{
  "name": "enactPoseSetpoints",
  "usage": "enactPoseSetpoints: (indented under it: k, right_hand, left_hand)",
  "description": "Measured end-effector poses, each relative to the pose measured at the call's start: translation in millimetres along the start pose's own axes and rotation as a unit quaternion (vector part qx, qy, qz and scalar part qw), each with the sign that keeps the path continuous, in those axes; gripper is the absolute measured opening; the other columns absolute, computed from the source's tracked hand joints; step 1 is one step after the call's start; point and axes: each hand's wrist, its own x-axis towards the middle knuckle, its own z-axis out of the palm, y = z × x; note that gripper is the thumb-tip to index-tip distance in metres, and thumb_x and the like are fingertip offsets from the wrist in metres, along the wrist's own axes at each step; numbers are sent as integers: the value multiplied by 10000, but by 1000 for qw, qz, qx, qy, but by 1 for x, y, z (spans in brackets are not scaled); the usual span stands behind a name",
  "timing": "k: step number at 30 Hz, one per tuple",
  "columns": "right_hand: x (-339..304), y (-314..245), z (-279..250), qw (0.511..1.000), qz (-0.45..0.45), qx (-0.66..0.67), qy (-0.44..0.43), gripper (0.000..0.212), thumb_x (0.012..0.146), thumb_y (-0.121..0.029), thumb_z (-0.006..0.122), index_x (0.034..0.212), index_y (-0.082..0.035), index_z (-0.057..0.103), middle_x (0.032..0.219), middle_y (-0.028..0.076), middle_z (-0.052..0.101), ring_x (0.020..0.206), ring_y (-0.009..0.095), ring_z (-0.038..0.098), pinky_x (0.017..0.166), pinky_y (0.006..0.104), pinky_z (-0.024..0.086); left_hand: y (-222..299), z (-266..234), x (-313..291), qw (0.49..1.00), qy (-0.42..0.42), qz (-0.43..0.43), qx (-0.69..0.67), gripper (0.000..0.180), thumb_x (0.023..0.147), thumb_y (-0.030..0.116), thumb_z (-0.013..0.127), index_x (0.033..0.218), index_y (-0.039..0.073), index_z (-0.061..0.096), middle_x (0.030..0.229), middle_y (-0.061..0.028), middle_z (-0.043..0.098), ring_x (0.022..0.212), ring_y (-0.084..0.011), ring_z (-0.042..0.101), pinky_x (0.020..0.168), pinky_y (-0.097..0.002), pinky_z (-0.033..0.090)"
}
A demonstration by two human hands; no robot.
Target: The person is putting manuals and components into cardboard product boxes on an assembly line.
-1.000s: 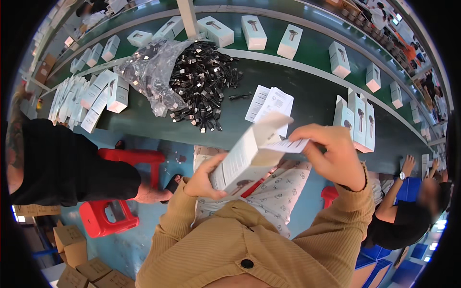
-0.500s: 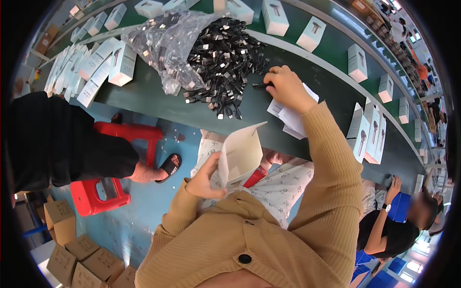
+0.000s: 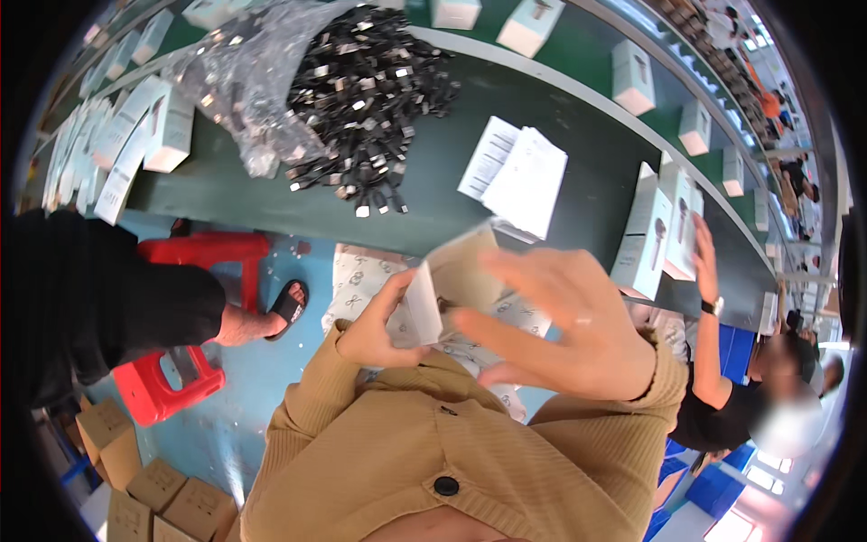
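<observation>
My left hand [image 3: 379, 325] is closed around an open white box [image 3: 423, 307], tilted in front of my body with its flap up. Over the box's mouth is my right hand [image 3: 569, 330], blurred, its fingers spread and nothing visibly gripped. A small dark bit shows at the box opening by those fingertips; it is too blurred to name. Beyond the box, a stack of printed white leaflets [image 3: 528, 185] lies on the dark green worktable [image 3: 433, 194]. To their left is a heap of black USB cables [image 3: 361, 108], spilling from a clear plastic bag [image 3: 244, 81].
White boxes [image 3: 643, 239] stand at the table's right, where a co-worker's hand [image 3: 706, 257] touches one. More boxes [image 3: 632, 77] line the conveyor behind. Flat cartons [image 3: 81, 154] lie far left. A red stool [image 3: 167, 384] and a seated person's leg are at left.
My right hand has come back from beside the leaflets, where it held a black cable, to the box's mouth. The view has shifted, and the co-worker's hand has reached the boxes.
</observation>
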Motion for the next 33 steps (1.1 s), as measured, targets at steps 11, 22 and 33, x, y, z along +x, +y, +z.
enactPoseSetpoints:
  k: [11, 22, 33]
  right_hand:
    - [-81, 21, 45, 884, 431, 16, 179, 810, 738, -88, 711, 1443, -20, 317, 1382, 194, 446, 1012, 263, 585, 767, 319, 502]
    - [-165, 135, -22, 745, 534, -392, -76, 522, 853, -323, 638, 1316, -111, 520, 1154, 180, 591, 1042, 368, 548, 848, 440, 467]
    - [-44, 142, 51, 925, 297, -212, 109, 405, 792, -281, 701, 1090, -12, 648, 1052, 165, 627, 942, 334, 583, 774, 419, 481]
  left_hand:
    - [44, 36, 32, 995, 36, 65, 64, 1094, 700, 122, 830, 1507, 74, 92, 1469, -167, 331, 1329, -268, 392, 1068, -428, 343]
    - [135, -326, 19, 462, 521, 92, 712, 766, 749, 428, 722, 1309, -16, 448, 1161, -247, 586, 1091, -401, 558, 943, -459, 434]
    - [132, -315, -52, 693, 526, -86, 485, 680, 820, 446, 648, 1209, -102, 544, 1095, -230, 633, 965, -309, 633, 870, -378, 469]
